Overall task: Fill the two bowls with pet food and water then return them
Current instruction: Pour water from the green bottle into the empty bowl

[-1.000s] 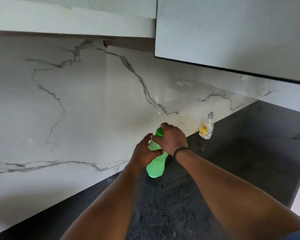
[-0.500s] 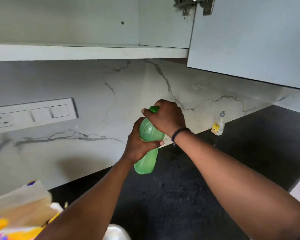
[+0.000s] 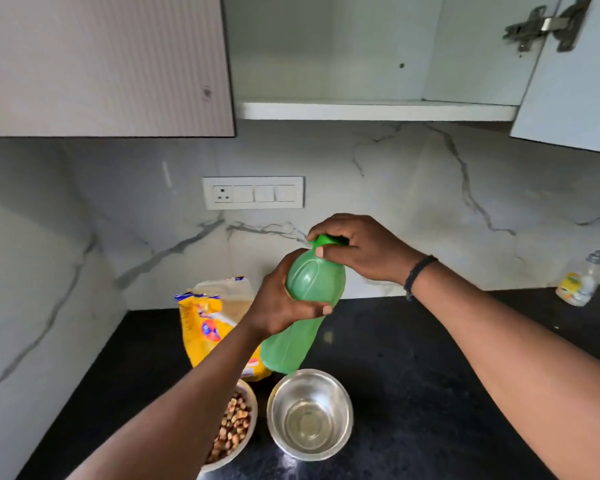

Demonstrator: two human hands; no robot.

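Green bottle [image 3: 303,306] held tilted above the black counter [image 3: 413,375]: left hand [image 3: 284,306] wrapped round its body, right hand [image 3: 357,249] closed over the cap. Below, steel bowl [image 3: 309,414] beside kibble bowl [image 3: 234,427]; yellow food bag [image 3: 205,327] behind; bare counter rightward.

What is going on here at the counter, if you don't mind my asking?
A person is filling pet bowls. The left hand grips the body of a green bottle above the dark counter, while the right hand holds its cap. Below, the steel bowl holds a little clear liquid, and the white bowl beside it already has kibble. A yellow food bag stands behind them.
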